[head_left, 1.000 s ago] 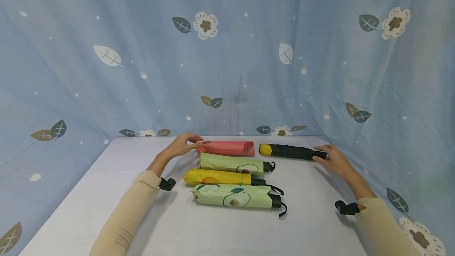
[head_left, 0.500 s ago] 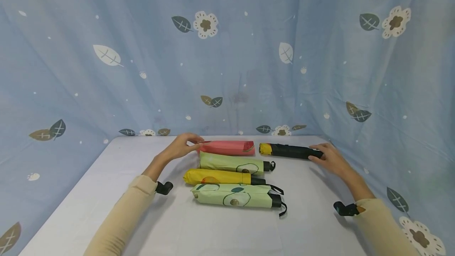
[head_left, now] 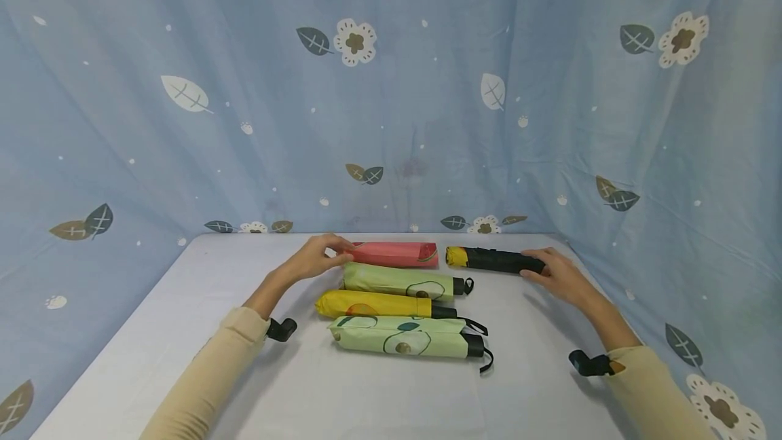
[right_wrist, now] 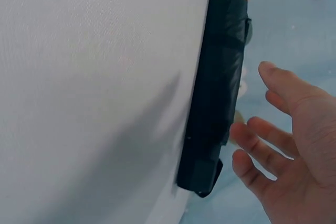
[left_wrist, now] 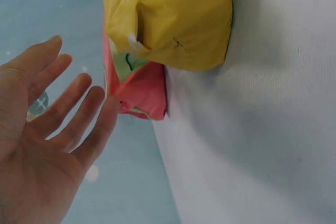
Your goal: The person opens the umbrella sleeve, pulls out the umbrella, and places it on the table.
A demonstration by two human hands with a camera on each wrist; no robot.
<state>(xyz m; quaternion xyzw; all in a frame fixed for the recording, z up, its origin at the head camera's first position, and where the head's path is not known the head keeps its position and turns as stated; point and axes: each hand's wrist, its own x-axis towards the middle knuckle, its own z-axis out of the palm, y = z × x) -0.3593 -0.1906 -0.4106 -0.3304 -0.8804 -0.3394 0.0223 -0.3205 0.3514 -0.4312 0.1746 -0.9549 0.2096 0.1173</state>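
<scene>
In the head view, my left hand is over the left end of a folded red umbrella. The left wrist view shows its fingers spread and relaxed, one fingertip right at the umbrella's red end. My right hand hovers at the right end of a folded black umbrella with a yellow tip. Seen from the right wrist, loosely bent fingers lie along the side of the black umbrella's lower end, gripping nothing. A light green avocado-print umbrella lies just in front of the red one.
Nearer the person lie a folded yellow umbrella with a black handle and another avocado-print umbrella with a strap, stacked in a column below the red one. A white tabletop carries everything. A blue leaf-print curtain hangs behind and at both sides.
My right hand has slid left along the black umbrella, covering more of its right end. The left hand has shifted slightly right over the red umbrella's end. The umbrellas look unmoved.
</scene>
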